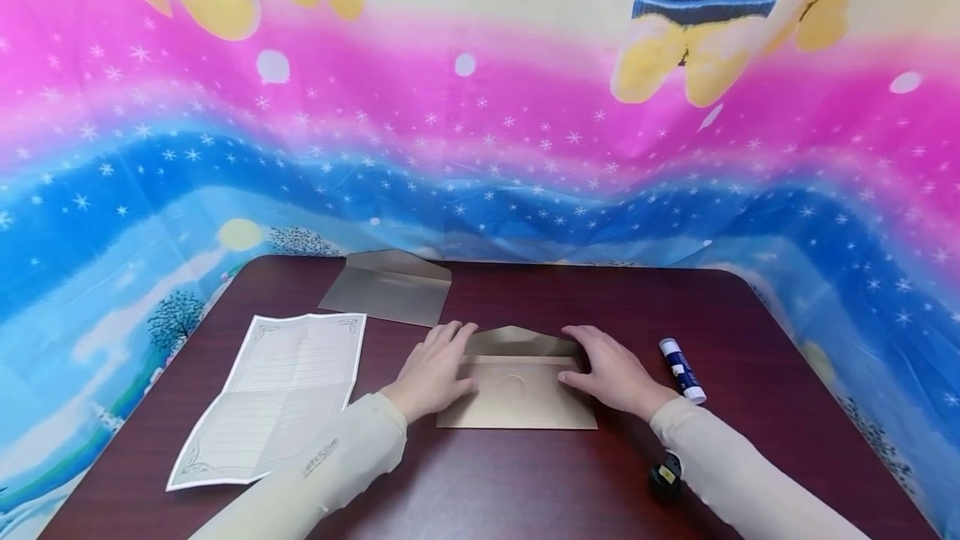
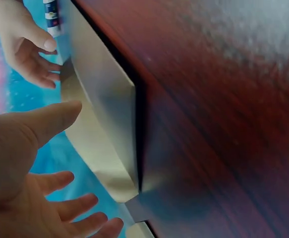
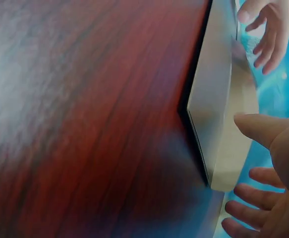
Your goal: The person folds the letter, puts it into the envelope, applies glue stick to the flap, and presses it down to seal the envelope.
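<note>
A gold envelope (image 1: 517,402) lies on the table in front of me, its pointed flap lifted open on the far side. My left hand (image 1: 433,372) is at its left end and my right hand (image 1: 611,372) at its right end, palms facing each other. In the left wrist view the left hand (image 2: 30,168) has thumb and fingers spread apart, nothing between them. The right wrist view shows the right hand (image 3: 275,166) likewise spread beside the envelope (image 3: 211,94). Whether any fingertip touches the paper I cannot tell.
A creased sheet of lined letter paper (image 1: 277,407) with a decorated border lies to the left. Behind it, near the table's far edge, is another envelope (image 1: 386,297) with its flap up. A glue stick (image 1: 681,371) lies right of my right hand. A patterned cloth (image 1: 450,148) hangs behind the table.
</note>
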`<act>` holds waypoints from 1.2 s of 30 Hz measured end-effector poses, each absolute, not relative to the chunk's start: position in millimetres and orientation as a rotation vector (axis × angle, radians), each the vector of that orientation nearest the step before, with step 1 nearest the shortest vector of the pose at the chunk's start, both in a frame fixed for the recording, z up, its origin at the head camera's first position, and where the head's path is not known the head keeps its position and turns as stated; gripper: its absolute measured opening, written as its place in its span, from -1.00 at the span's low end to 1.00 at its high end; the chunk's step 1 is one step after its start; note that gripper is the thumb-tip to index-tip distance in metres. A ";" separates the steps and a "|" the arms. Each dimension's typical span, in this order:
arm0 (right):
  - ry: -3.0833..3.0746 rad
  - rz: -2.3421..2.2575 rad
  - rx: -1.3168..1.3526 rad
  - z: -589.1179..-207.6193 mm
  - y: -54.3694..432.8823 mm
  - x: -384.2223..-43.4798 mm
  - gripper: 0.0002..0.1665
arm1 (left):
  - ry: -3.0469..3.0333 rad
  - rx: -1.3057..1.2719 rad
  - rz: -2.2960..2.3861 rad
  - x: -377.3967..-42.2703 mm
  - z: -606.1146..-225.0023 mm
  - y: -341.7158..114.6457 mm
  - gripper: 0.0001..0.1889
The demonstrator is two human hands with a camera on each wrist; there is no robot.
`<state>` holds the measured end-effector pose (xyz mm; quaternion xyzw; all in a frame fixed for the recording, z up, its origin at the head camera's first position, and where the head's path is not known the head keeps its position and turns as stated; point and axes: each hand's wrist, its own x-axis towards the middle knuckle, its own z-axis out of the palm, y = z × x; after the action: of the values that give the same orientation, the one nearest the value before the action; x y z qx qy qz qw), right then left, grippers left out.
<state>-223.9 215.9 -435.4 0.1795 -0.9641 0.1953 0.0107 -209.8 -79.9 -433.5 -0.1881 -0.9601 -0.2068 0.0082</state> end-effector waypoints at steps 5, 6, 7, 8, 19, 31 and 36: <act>-3.004 0.564 0.652 -439.4 208.4 -225.3 -0.05 | -3.046 -0.644 -0.637 -214.3 -438.4 -76.5 -0.11; -3.005 0.558 0.661 -439.7 207.5 -225.2 -0.04 | -3.053 -0.654 -0.628 -214.8 -439.1 -76.0 -0.11; -3.005 0.555 0.668 -439.8 206.7 -224.8 -0.03 | -3.057 -0.663 -0.621 -214.9 -439.5 -75.7 -0.11; -3.004 0.554 0.675 -439.8 206.0 -224.5 -0.03 | -3.058 -0.672 -0.619 -214.9 -439.8 -75.4 -0.11; -2.968 0.447 0.767 -437.3 202.6 -218.1 -0.04 | -2.933 -0.735 -0.519 -212.6 -444.7 -76.4 -0.15; -2.958 0.417 0.881 -435.8 195.0 -208.6 -0.31 | -2.818 -0.859 -0.308 -205.3 -444.8 -72.7 -0.37; -2.966 0.390 0.979 -434.9 191.9 -202.7 -0.26 | -2.825 -0.860 -0.239 -203.8 -445.9 -69.9 -0.57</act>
<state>-202.7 191.9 -434.9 0.3110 -0.9423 0.1240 -0.0030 -203.8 -69.9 -445.9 -0.2891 -0.9498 -0.0803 0.0891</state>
